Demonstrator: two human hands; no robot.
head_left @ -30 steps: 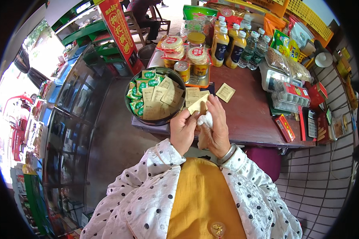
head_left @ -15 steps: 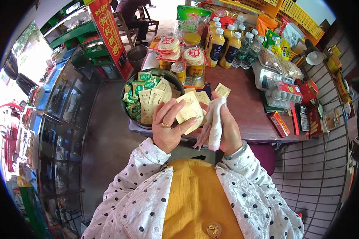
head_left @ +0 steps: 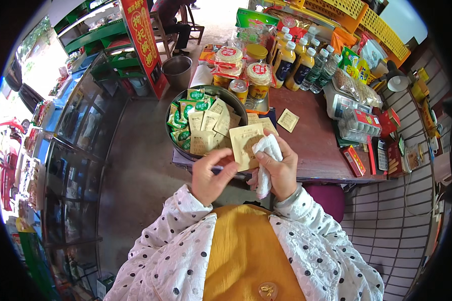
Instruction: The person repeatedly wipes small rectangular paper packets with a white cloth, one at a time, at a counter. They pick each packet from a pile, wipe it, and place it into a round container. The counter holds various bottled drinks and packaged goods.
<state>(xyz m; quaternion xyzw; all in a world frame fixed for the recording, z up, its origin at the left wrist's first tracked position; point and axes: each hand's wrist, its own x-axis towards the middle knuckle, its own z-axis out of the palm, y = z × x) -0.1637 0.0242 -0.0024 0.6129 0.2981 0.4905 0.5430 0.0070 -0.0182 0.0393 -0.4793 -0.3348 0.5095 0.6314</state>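
Observation:
A flat beige paper sachet (head_left: 246, 145) is held upright above the table's front edge. My right hand (head_left: 285, 173) is closed around a folded white cloth (head_left: 268, 150), pinching the sachet's right edge with it. Just left of the sachet is my left hand (head_left: 211, 176), its thumb and forefinger apart. Whether a fingertip still touches the sachet's lower corner is hard to see. Beyond my left hand stands a round dark metal basin (head_left: 172, 135), with more beige sachets (head_left: 202, 142) and green packets (head_left: 188, 108) in it. One loose sachet (head_left: 288, 120) lies on the table behind my right hand.
The reddish-brown table (head_left: 316, 145) carries jars (head_left: 259, 80), yellow drink bottles (head_left: 285, 64), water bottles (head_left: 322, 72), a scale (head_left: 339, 103), an egg carton (head_left: 359, 123) and a calculator (head_left: 381, 151). A metal bucket (head_left: 177, 72) stands behind the basin. Glass cases (head_left: 78, 165) line the left side.
My left hand has come down and away from the sachet's face. The sachet is now more upright, beside the cloth in my right hand. The view has shifted slightly.

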